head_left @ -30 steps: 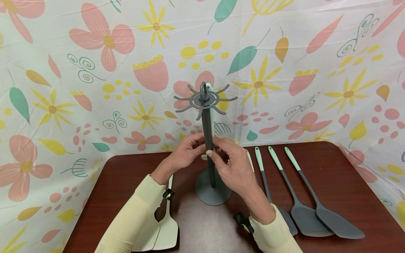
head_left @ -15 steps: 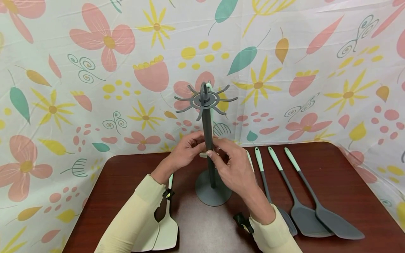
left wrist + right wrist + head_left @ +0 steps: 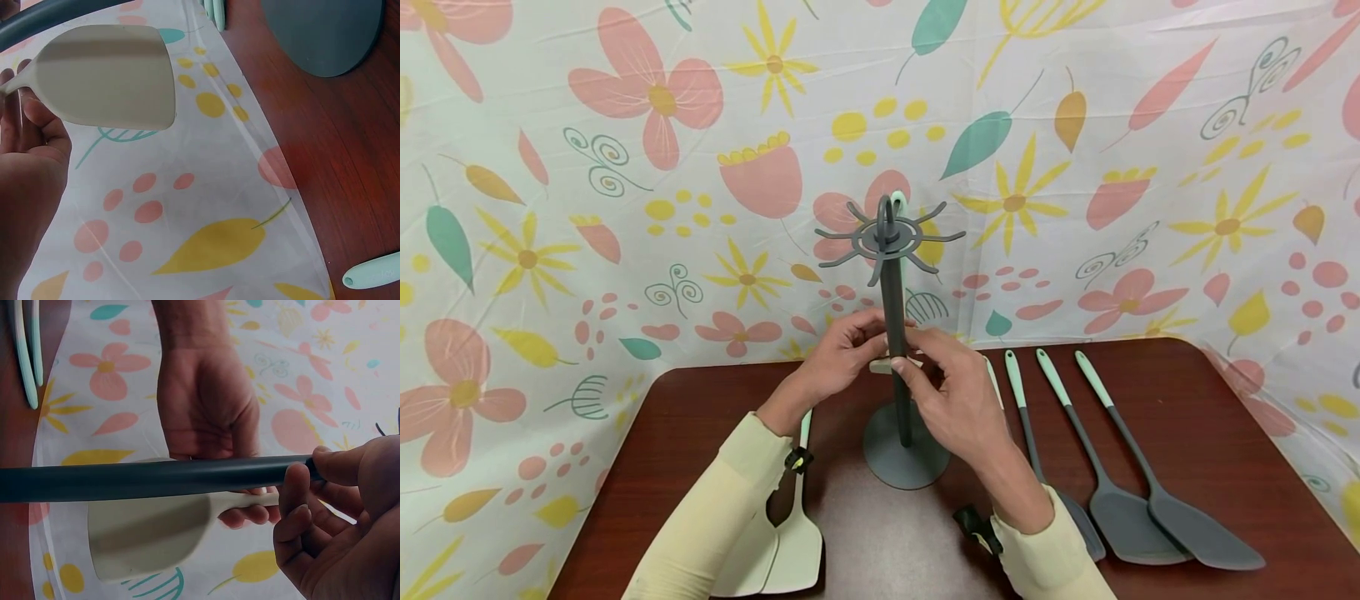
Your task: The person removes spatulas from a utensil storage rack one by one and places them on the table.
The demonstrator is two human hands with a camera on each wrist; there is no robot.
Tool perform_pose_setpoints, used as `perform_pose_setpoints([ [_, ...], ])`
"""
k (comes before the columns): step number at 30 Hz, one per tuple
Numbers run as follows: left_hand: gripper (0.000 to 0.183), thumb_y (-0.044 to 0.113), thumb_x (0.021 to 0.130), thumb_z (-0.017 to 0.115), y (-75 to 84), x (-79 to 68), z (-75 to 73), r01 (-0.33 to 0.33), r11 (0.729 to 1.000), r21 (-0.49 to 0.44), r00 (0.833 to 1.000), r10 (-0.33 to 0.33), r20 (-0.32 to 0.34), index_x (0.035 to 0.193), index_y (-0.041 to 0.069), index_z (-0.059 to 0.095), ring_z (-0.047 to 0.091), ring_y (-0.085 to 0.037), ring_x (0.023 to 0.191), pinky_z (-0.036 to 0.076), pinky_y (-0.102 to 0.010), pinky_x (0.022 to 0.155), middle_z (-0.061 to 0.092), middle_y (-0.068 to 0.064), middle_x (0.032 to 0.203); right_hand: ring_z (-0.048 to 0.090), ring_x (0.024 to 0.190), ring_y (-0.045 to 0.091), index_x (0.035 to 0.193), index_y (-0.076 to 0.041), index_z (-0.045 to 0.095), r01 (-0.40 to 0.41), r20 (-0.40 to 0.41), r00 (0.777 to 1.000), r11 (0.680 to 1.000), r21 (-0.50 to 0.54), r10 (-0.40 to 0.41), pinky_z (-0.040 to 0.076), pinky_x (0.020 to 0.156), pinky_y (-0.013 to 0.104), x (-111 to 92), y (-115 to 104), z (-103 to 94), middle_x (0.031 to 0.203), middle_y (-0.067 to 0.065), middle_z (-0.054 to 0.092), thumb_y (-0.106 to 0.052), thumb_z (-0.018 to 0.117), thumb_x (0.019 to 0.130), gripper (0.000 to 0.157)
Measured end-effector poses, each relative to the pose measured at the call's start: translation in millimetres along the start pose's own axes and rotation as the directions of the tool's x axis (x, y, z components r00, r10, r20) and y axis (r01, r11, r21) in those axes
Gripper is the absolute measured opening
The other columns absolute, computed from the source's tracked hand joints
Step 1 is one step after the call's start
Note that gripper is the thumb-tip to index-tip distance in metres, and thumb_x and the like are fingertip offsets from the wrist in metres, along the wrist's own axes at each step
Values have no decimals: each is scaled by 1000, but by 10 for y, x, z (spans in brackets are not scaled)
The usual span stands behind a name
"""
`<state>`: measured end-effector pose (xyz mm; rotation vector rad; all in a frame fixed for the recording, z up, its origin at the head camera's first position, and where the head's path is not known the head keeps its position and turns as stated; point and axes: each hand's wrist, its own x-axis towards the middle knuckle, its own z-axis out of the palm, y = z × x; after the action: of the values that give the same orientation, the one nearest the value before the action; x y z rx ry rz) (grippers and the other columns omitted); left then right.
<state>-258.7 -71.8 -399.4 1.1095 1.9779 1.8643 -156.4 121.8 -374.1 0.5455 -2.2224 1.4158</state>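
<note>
A dark grey utensil stand (image 3: 892, 304) rises upright at the table's centre, on a round base (image 3: 906, 467) and topped by a ring of hooks (image 3: 850, 252). Behind its pole hangs a cream turner (image 3: 106, 78), blade down, its mint handle end up at hook height; whether a hook carries it is not clear. My left hand (image 3: 838, 357) holds the turner's neck, its fingers partly hidden by the pole. My right hand (image 3: 958, 396) pinches the pole between thumb and fingers, as the right wrist view also shows.
Two cream turners (image 3: 797, 546) lie at the front left, partly under my left sleeve. On the right lie several grey utensils with mint handles, among them a grey turner (image 3: 1135, 525) and a pointed one (image 3: 1202, 529). A flowered cloth (image 3: 880, 83) hangs behind the table (image 3: 685, 442).
The cream turner has risen slightly behind the pole; more of its blade shows under my left hand, and its handle end stands a little higher. Both hands have barely moved.
</note>
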Motion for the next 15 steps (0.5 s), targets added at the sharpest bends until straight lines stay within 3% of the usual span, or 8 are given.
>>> perform_pose_setpoints([
  [6,30,14,110,59,18,0,-9,12,999,40,1000,-10,-28,138,6,67,73,-26,102,58,-39,86,75,-8,117,60,73,13,129,-17,77,-5,2,1000,1000,-17,5,50,59,31,-3,-2,-3,103,-7,74,-12,77,99,30],
  [9,31,14,110,60,18,11,-8,25,1000,17,999,-24,-39,138,6,67,73,-25,108,59,-39,90,74,-9,122,59,73,14,131,-17,76,-8,4,1000,1000,-14,8,50,59,32,0,-3,-3,103,-7,74,-12,77,99,32],
  [15,31,12,109,60,32,4,-11,29,999,23,997,-27,-70,138,1,65,72,-23,105,59,-38,84,74,-8,121,59,73,14,131,-16,76,-8,6,1000,1000,-14,8,49,59,32,9,-3,0,103,-6,74,-12,77,99,33],
])
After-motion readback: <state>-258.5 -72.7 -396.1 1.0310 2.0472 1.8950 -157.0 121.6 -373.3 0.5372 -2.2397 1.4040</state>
